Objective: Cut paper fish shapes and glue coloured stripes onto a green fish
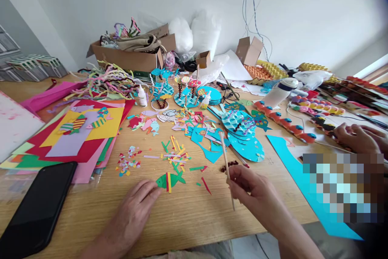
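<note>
A green paper fish [173, 180] lies flat on the table, with a red strip and a yellow strip across its body. The fingertips of my left hand [135, 206] rest at the fish's head, stretched out on the tabletop. To the right, my right hand [257, 190] pinches a thin wooden stick [224, 152], held nearly upright. Just behind the fish are cut green, yellow and lilac paper strips [176, 154]. A red paper strip [206, 185] lies between the fish and my right hand. Tiny paper confetti [129, 162] is scattered behind my left hand.
At left are coloured paper sheets [100, 146] and a black phone [39, 206]. Glue bottles [142, 97], blue paper discs [247, 146] and pipe cleaners [106, 83] stand or lie farther back. Another person's hands [357, 135] are at right, near a blue sheet [298, 174].
</note>
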Tool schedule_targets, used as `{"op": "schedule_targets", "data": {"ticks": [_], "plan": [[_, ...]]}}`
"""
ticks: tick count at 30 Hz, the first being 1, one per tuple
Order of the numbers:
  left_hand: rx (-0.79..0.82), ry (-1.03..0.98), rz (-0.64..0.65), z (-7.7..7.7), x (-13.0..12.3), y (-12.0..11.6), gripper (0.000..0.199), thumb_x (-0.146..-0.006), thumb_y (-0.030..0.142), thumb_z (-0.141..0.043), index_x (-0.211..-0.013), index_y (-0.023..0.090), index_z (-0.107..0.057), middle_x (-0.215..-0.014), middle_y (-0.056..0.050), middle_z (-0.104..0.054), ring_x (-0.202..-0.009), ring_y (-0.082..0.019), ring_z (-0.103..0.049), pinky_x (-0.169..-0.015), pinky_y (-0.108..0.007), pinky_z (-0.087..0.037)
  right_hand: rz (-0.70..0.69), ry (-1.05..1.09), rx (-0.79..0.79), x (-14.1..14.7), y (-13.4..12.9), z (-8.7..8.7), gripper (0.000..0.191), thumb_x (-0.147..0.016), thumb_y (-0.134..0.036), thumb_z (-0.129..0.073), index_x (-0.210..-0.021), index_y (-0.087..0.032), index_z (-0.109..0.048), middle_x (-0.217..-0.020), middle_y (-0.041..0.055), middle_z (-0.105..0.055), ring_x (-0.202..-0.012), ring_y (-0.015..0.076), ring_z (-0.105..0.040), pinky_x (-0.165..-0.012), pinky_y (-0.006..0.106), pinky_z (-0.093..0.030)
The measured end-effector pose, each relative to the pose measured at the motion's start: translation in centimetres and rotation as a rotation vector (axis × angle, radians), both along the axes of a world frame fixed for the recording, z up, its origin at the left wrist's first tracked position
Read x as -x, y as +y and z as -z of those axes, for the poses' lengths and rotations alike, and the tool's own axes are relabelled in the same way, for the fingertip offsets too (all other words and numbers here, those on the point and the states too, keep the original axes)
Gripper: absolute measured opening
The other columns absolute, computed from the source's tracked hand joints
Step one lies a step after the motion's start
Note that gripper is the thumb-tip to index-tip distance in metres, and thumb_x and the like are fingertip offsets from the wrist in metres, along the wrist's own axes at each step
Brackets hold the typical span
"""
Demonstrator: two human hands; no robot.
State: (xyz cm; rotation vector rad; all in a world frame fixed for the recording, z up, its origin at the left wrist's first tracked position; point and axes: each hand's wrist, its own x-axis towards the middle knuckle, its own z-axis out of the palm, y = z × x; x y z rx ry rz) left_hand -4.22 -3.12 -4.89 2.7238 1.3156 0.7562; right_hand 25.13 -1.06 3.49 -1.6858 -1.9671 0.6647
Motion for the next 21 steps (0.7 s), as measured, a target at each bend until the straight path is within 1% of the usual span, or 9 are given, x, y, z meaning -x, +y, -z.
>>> {"op": "schedule_targets", "data": {"ticks": [3, 5, 6, 7, 9, 12, 15, 21], "plan": [[0.03, 0.007, -0.017, 0.1, -0.4, -0.3, 0.039, -0.082, 0.004, -0.034, -0.108, 0.022, -0.056, -0.1, -0.004, -0.061, -0.097, -0.017, -0.055, -0.086, -0.031, -0.049, 0.011, 0.291, -0.023, 1.6, 0.4, -0.4, 0.008, -0.084, -0.025, -0.046, -0.082, -0.02, -0.052, -0.064, -0.0003, -0.057, -0.056, 0.0127, -0.057, -0.047, 0.022, -0.043], [0.038, 0.021, -0.029, 0.3, -0.7, -0.4, 0.038, -0.081, 0.004, -0.035, -0.108, 0.023, -0.056, -0.101, -0.004, -0.06, -0.098, -0.017, -0.054, -0.086, -0.032, -0.048, -0.052, 0.442, -0.054, 3.4, 0.7, -0.3, 0.007, -0.085, -0.024, -0.046, -0.084, -0.019, -0.052, -0.074, 0.0021, -0.059, -0.063, 0.0128, -0.06, -0.051, 0.021, -0.046], [0.039, 0.029, -0.035, 0.4, -0.8, -0.4, 0.037, -0.081, 0.005, -0.036, -0.107, 0.023, -0.056, -0.101, -0.004, -0.06, -0.098, -0.018, -0.054, -0.086, -0.032, -0.049, -0.093, 0.479, -0.059, 4.4, 0.9, -0.1, 0.006, -0.086, -0.023, -0.046, -0.085, -0.019, -0.051, -0.077, 0.0023, -0.059, -0.065, 0.0126, -0.06, -0.053, 0.021, -0.046], [0.04, 0.038, -0.043, 0.4, -0.9, -0.5, 0.036, -0.081, 0.005, -0.038, -0.107, 0.023, -0.056, -0.101, -0.004, -0.059, -0.098, -0.018, -0.054, -0.085, -0.033, -0.049, -0.133, 0.491, -0.078, 5.4, 1.1, 0.2, 0.005, -0.086, -0.021, -0.046, -0.085, -0.019, -0.051, -0.077, 0.0021, -0.059, -0.065, 0.0122, -0.06, -0.054, 0.021, -0.046], [0.039, 0.057, -0.052, 0.5, -1.1, -0.5, 0.035, -0.08, 0.006, -0.041, -0.107, 0.022, -0.055, -0.099, -0.005, -0.059, -0.095, -0.019, -0.054, -0.083, -0.034, -0.049, -0.202, 0.45, -0.11, 7.3, 1.5, 1.1, 0.006, -0.086, -0.019, -0.045, -0.085, -0.019, -0.051, -0.075, 0.0015, -0.059, -0.064, 0.0117, -0.058, -0.056, 0.021, -0.046], [0.052, 0.084, -0.061, 0.4, -1.4, -0.5, 0.035, -0.079, 0.008, -0.044, -0.108, 0.022, -0.055, -0.097, -0.006, -0.059, -0.091, -0.021, -0.055, -0.077, -0.036, -0.051, -0.271, 0.377, -0.161, 9.3, 2.1, 2.2, 0.008, -0.085, -0.016, -0.044, -0.085, -0.019, -0.051, -0.07, 0.0004, -0.057, -0.063, 0.0114, -0.055, -0.057, 0.021, -0.043], [0.086, 0.096, -0.061, 0.2, -1.7, -0.6, 0.034, -0.078, 0.008, -0.046, -0.108, 0.023, -0.055, -0.096, -0.006, -0.06, -0.087, -0.021, -0.056, -0.074, -0.035, -0.051, -0.314, 0.333, -0.176, 10.1, 2.4, 2.8, 0.009, -0.085, -0.014, -0.043, -0.082, -0.018, -0.051, -0.068, 0.0, -0.055, -0.062, 0.0112, -0.053, -0.057, 0.021, -0.041], [0.115, 0.069, -0.044, 0.0, -2.0, -0.6, 0.033, -0.077, 0.007, -0.05, -0.107, 0.02, -0.055, -0.095, -0.006, -0.06, -0.087, -0.022, -0.055, -0.073, -0.037, -0.05, -0.335, 0.282, -0.16, 10.3, 2.5, 3.3, 0.009, -0.085, -0.013, -0.043, -0.085, -0.018, -0.05, -0.071, 0.0005, -0.055, -0.064, 0.0121, -0.052, -0.059, 0.021, -0.039]]}}
